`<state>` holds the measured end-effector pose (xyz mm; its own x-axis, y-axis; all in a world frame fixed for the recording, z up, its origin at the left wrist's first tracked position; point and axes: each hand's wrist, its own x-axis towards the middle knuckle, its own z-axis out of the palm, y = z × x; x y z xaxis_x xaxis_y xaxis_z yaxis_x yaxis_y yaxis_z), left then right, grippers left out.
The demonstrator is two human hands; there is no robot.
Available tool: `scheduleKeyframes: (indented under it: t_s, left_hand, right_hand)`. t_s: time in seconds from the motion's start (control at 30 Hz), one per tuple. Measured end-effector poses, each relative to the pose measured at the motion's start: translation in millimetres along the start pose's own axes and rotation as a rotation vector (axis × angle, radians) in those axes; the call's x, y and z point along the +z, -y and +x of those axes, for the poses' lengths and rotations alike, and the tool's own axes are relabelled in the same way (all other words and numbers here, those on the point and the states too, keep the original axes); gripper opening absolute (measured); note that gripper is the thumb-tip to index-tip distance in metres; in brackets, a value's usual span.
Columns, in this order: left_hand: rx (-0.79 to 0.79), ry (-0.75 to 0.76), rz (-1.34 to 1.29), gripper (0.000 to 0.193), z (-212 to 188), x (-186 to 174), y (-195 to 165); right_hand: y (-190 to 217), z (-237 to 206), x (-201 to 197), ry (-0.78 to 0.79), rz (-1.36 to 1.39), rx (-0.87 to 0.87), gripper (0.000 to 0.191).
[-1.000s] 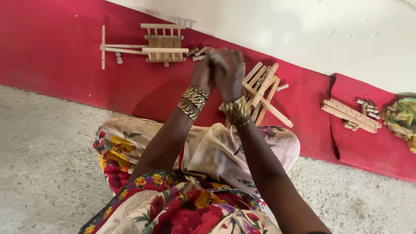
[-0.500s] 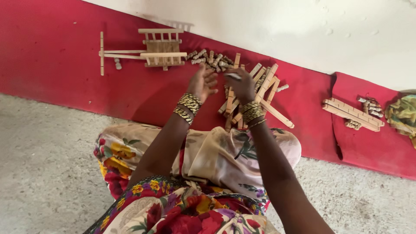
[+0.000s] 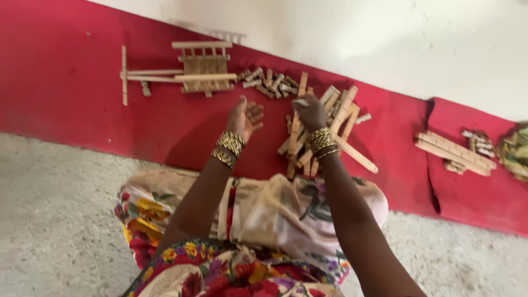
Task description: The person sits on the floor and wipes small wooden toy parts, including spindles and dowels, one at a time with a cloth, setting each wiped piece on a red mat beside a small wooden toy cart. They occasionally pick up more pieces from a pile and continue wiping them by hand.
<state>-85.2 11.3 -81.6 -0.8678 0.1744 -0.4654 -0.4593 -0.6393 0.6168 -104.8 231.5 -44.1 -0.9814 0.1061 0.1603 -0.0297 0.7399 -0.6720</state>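
Observation:
My left hand (image 3: 246, 118) hovers open, palm up, over the red mat (image 3: 82, 99), just below a heap of small wooden pegs (image 3: 268, 82). My right hand (image 3: 309, 110) reaches down onto a pile of flat wooden sticks (image 3: 330, 124) and its fingers rest on the sticks; whether it grips one is unclear. Both wrists wear gold bangles. A half-built wooden frame with long rails (image 3: 187, 69) lies to the upper left of my hands.
A white wall (image 3: 385, 44) borders the mat at the back. Further sticks (image 3: 454, 151) and small pieces (image 3: 478, 140) lie on a second red mat at the right, beside a woven basket (image 3: 517, 151). Grey concrete floor (image 3: 55, 220) and my floral clothing (image 3: 264, 220) are in front.
My hands were joined together above the sticks a second ago; they have separated, the left opening toward the pegs and the right lowering onto the stick pile.

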Motion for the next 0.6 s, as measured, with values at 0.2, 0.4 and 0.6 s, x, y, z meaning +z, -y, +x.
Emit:
scheduleKeyframes:
  t_s: [0.2, 0.4, 0.6]
  left_hand:
    - [-0.056, 0.0, -0.066, 0.057, 23.7, -26.1, -4.1]
    - [-0.122, -0.145, -0.077, 0.053, 44.8, -33.9, -8.8]
    - [-0.11, -0.106, -0.125, 0.054, 64.5, -43.0, -7.5]
  right_hand:
    - [6.1, 37.8, 70.6, 0.147, -0.094, -0.138, 0.026]
    - [10.4, 76.7, 111.2, 0.183, -0.132, 0.091, 0.039]
    - [6.5, 85.3, 129.6, 0.22, -0.192, 0.016, 0.057]
